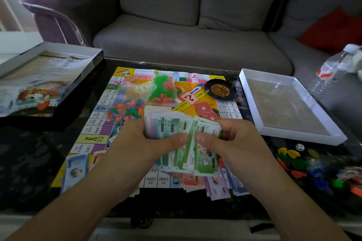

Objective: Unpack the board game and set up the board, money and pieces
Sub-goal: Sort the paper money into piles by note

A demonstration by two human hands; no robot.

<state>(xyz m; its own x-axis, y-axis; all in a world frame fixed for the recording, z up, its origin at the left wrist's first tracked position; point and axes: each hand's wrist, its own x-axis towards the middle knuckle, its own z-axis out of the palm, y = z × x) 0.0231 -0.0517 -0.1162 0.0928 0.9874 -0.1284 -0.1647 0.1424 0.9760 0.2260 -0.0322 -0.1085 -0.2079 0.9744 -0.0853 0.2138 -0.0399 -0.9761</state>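
The game board (94,125) lies unfolded on the dark table. Above its near half, my left hand (141,141) grips a thick stack of play money (168,125), thumb across the green notes. My right hand (233,139) pinches a few green notes (203,162) fanned off that stack. More notes lie on the board: blue ones (75,170) at the near left, red and purple ones (213,184) under my hands. Bags of small plastic pieces (125,111) and green and red houses (162,90) sit mid-board. A small roulette wheel (220,89) rests at the board's far right.
The box lid (39,80) lies at the table's far left, the white box tray (290,103) at the right. Loose coloured tokens (305,166) and a white die (299,147) lie near the right edge. A plastic bottle (335,66) stands beyond. A grey sofa runs behind.
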